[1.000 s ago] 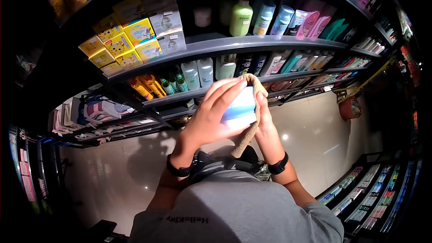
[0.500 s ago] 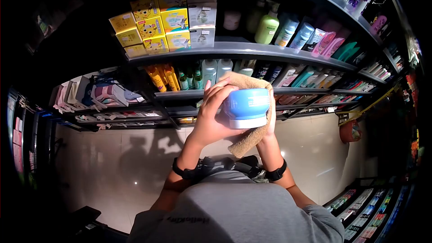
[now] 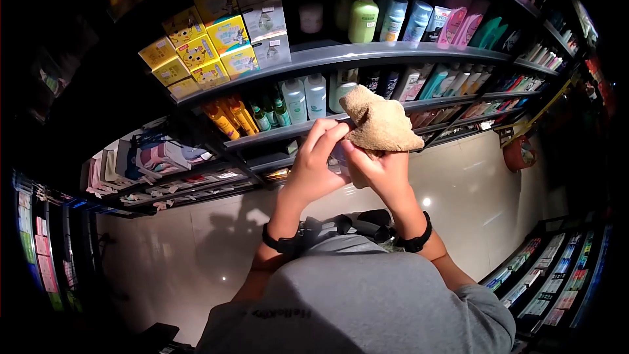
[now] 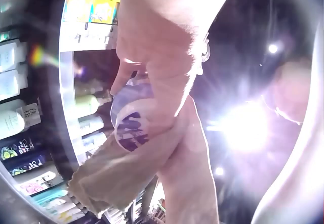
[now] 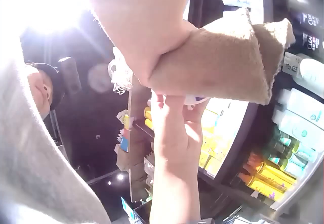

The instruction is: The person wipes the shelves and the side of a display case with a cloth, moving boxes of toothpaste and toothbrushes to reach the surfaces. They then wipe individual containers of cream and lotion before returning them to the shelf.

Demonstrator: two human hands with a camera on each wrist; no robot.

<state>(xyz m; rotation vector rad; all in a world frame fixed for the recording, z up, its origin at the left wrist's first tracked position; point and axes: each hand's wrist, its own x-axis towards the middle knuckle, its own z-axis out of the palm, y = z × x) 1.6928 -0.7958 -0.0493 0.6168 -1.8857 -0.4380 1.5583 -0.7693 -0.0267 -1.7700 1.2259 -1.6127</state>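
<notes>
A tan cloth (image 3: 380, 124) drapes over my right hand (image 3: 388, 176), which holds it with the thumb pressed in at its lower edge. My left hand (image 3: 313, 169) grips a round jar (image 4: 132, 102), its fingers bent around the side. In the left wrist view the jar shows a pale blue-violet body and a white face with purple print. From the head camera, the cloth and both hands hide most of it. The two hands meet in front of the chest, and a flap of the cloth hangs beside the jar.
Ahead stands a shelf unit with yellow boxes (image 3: 198, 52), a green pump bottle (image 3: 363, 18) and several tubes. On the tier below are clear bottles (image 3: 315, 95) and orange bottles (image 3: 223, 121). A red basket (image 3: 519, 154) sits on the tiled floor; another rack (image 3: 547, 269) is at lower right.
The blue jar with its white base, plainly seen half a second ago, has turned behind the hands. The cloth has come up over the right hand. The head view has shifted.
</notes>
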